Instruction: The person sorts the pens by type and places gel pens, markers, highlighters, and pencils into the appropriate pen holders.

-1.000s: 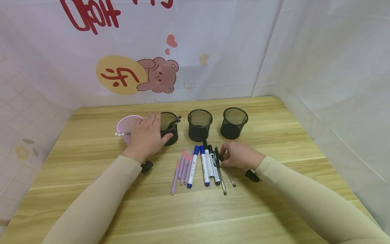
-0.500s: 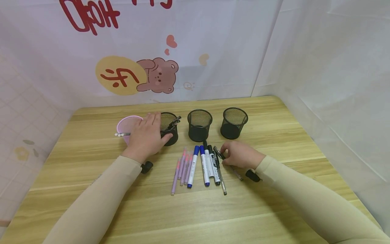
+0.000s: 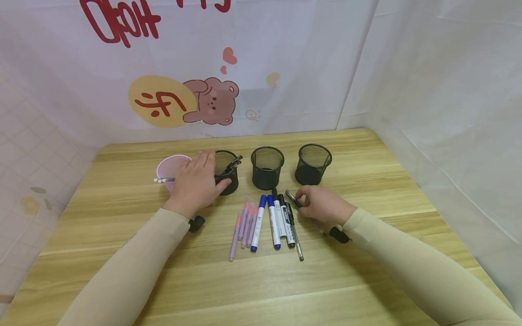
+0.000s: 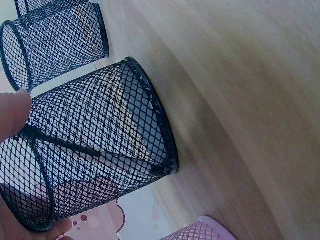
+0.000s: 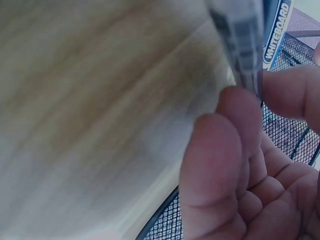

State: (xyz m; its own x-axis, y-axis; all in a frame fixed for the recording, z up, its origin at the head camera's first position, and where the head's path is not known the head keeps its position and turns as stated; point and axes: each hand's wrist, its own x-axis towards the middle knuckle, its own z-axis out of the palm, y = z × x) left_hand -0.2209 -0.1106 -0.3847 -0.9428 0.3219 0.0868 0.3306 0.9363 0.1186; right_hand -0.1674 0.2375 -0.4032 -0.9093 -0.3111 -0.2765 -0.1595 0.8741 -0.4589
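Here, wooden table (image 3: 261, 290) (pen (image 3: 293, 199) in right hand (image 3: 324, 206), cup (image 3: 231, 185) in left hand (image 3: 195, 185)), printed backdrop (image 3: 285, 50).

The wood-grained surface (image 3: 261, 290) carries a pink mesh cup (image 3: 168, 166), with three black mesh cups (image 3: 266, 179) to its right and, front-right of it, purple pens (image 3: 235, 237), capped markers (image 3: 273, 224) and a clear pen (image 3: 297, 242).

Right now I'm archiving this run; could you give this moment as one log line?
left hand: grips black mesh cup with pens inside | right hand: pinches clear-barreled pen | markers: lying on table
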